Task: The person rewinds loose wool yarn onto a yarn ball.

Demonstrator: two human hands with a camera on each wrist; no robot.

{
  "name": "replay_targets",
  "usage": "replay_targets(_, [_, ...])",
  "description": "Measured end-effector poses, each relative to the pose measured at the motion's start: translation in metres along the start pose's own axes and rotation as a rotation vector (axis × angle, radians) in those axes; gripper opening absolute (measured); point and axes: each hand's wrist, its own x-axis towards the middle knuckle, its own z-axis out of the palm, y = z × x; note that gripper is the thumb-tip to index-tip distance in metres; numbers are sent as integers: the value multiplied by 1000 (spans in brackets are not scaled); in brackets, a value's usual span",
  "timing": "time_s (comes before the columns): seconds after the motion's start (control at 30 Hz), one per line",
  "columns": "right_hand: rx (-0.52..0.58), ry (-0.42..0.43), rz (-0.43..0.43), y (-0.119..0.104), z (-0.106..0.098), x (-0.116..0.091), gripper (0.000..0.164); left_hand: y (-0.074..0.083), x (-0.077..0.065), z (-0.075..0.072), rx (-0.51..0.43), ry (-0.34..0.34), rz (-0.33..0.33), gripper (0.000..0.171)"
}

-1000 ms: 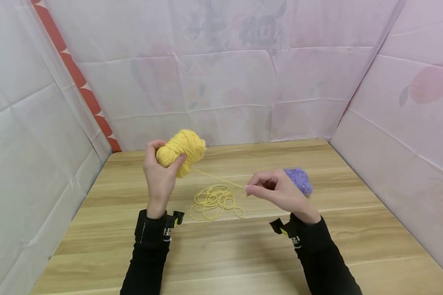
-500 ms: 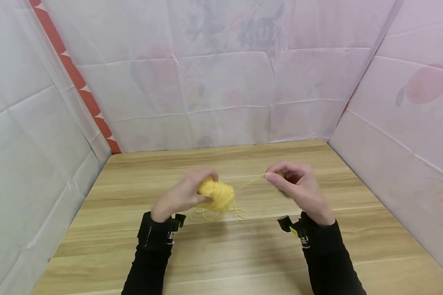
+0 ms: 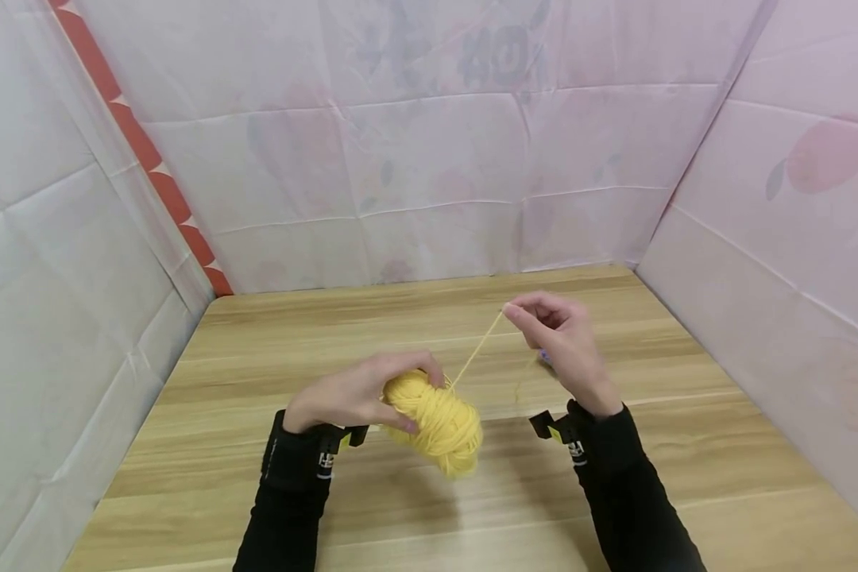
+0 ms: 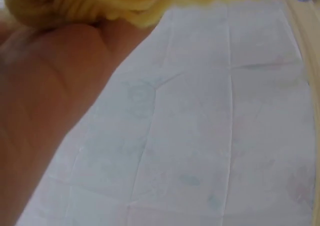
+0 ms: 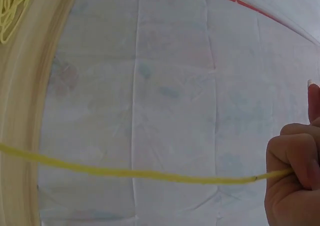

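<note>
My left hand (image 3: 361, 391) grips a yellow ball of yarn (image 3: 439, 425) above the table, thumb along its near side. In the left wrist view the yarn ball (image 4: 90, 3) fills the top edge, over the palm. A single strand (image 3: 477, 349) runs up from the ball to my right hand (image 3: 561, 338), which pinches it between thumb and fingertips. Below that hand hangs a loose yellow tail. The right wrist view has the strand (image 5: 150, 174) crossing to the curled fingers (image 5: 295, 161). Loose yellow loops (image 5: 12, 8) appear there at top left; in the head view the ball and left hand hide them.
Behind my right hand a bit of a purple yarn ball (image 3: 545, 357) shows, mostly covered. The wooden table (image 3: 257, 334) is enclosed by pale printed sheets (image 3: 429, 159) at the back and both sides.
My left hand has brought the yellow ball down, right and nearer, tilting it over. The right hand moved right, then rose, still pinching the strand, which now slants more steeply.
</note>
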Motion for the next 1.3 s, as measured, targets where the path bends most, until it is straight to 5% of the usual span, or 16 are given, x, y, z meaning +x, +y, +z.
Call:
replay_targets(0.2, [-49,-45,60,16,3,4,18,5,-4,-4,-163,93,19,47])
replay_targets(0.67, [-106,-227,253,36,20,5,21,11,-7,-7,-251,286,-37,54])
replay_targets(1.0, [-95,-297,304,38,26,5,18,10,-2,-7,-490,648,-117,52])
replay_targets(1.3, [-62,-195,391,28,6,7,22,0,3,-7,-507,844,-220,38])
